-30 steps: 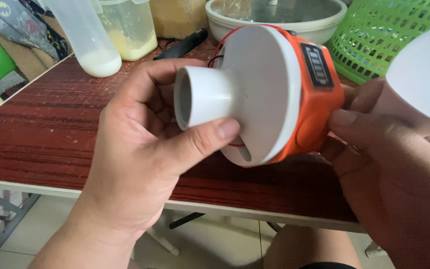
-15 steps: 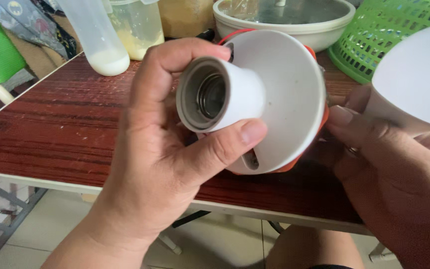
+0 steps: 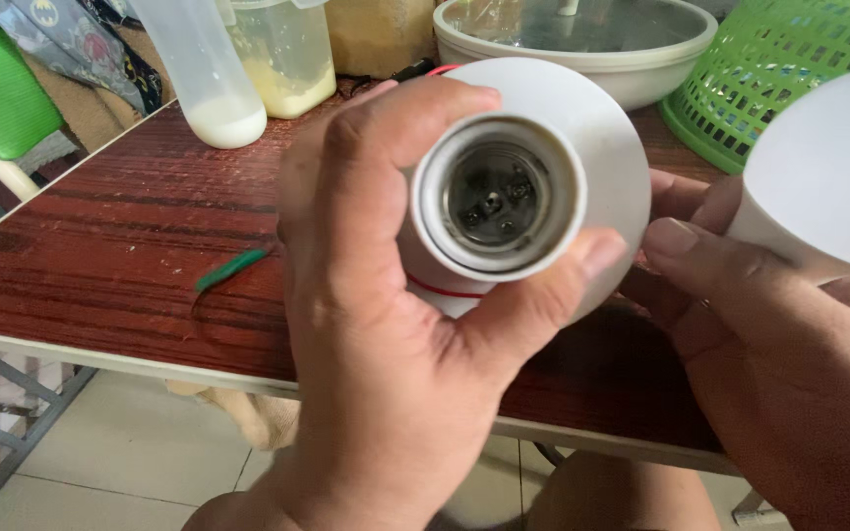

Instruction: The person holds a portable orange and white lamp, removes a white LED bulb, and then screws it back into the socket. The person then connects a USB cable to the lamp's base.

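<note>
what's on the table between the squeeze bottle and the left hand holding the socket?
Head view: bare red-brown table except a short green wire, lying between the squeeze bottle and the left hand gripping the lamp socket.

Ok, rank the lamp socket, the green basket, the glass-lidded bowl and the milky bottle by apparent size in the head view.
1. lamp socket, enlarged by nearness.
2. glass-lidded bowl and green basket: both cropped, too close to call.
3. milky bottle, also cropped.

— Where's the view from?
— Head-worn camera, tipped steeply down over the table [image 3: 100,246], very close: the socket [image 3: 499,197] fills frame centre.
— Any second view?
— None. Floor shows along the bottom left.
</note>
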